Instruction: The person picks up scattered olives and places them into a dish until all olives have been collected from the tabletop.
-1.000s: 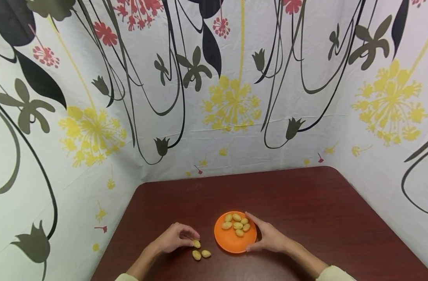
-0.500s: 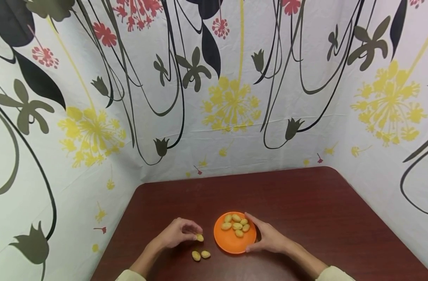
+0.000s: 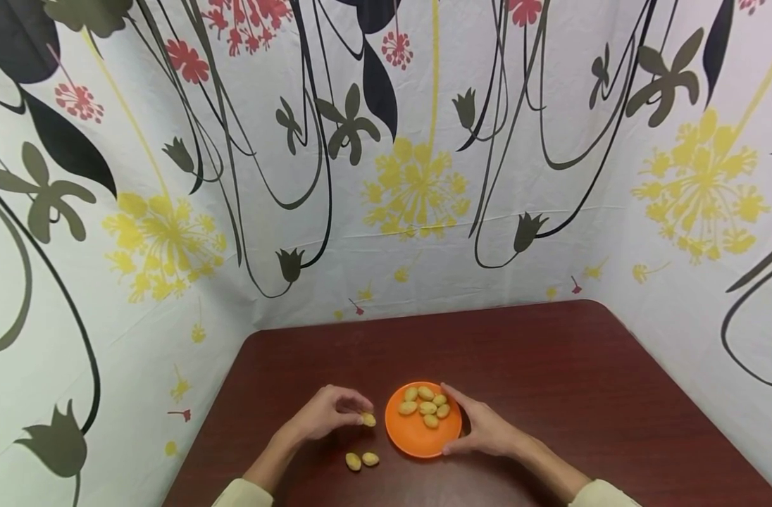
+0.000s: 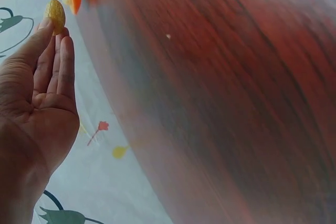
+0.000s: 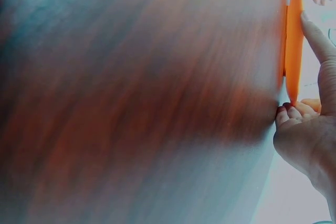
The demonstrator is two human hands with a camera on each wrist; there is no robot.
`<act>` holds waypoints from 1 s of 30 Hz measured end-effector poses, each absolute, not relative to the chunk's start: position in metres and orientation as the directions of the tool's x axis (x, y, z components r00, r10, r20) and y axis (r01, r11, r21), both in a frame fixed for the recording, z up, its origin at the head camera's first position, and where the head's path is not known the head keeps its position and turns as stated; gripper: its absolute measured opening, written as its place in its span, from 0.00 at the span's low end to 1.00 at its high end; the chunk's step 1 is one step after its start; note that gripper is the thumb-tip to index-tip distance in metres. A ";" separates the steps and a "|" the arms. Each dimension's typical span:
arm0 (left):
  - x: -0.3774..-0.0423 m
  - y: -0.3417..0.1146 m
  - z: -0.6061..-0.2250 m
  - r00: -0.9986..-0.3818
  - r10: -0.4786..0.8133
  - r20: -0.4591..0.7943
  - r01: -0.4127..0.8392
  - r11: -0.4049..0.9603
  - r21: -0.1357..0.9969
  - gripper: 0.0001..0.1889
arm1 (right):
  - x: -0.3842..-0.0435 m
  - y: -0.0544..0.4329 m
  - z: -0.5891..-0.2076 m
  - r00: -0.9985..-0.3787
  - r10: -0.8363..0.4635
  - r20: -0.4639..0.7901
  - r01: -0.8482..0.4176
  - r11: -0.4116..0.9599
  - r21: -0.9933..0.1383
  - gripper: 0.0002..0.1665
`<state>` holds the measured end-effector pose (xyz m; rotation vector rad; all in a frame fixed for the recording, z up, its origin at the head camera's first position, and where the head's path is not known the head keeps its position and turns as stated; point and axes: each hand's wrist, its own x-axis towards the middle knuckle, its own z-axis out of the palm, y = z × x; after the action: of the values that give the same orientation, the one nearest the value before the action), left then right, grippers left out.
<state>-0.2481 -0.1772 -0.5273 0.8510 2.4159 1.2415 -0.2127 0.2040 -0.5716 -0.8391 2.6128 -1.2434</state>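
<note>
My left hand (image 3: 325, 412) pinches a small yellow wrinkled oval fruit (image 4: 55, 16) between thumb and fingertips, just left of an orange plate (image 3: 411, 438). Several similar oval fruits (image 3: 427, 408) lie grouped on the far part of that plate. From the right side, my right hand (image 3: 484, 428) holds the plate's rim, its thumb at the near edge and its fingers at the far edge. In the right wrist view the thumb (image 5: 317, 38) lies along the rim and the other fingers curl at its edge. Two loose oval fruits (image 3: 353, 461) lie on the table nearer me.
The dark red wooden table (image 3: 525, 352) has rounded far corners. White cloth (image 3: 335, 232) printed with flowers hangs behind it and along both sides.
My left hand has lifted the oval fruit away from the two loose ones and carried it right and forward, closer to the plate. The right hand and plate stay in place.
</note>
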 end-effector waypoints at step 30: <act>-0.241 -0.112 -0.551 -0.833 0.540 0.120 0.390 0.420 0.820 0.09 | -0.212 0.204 -0.569 -0.835 -0.541 0.095 -0.406 0.492 -0.770 0.69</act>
<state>-0.2405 -0.1124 -0.5509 0.8289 2.5066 1.3803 -0.2117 0.2037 -0.5694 -0.8238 2.5723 -1.2620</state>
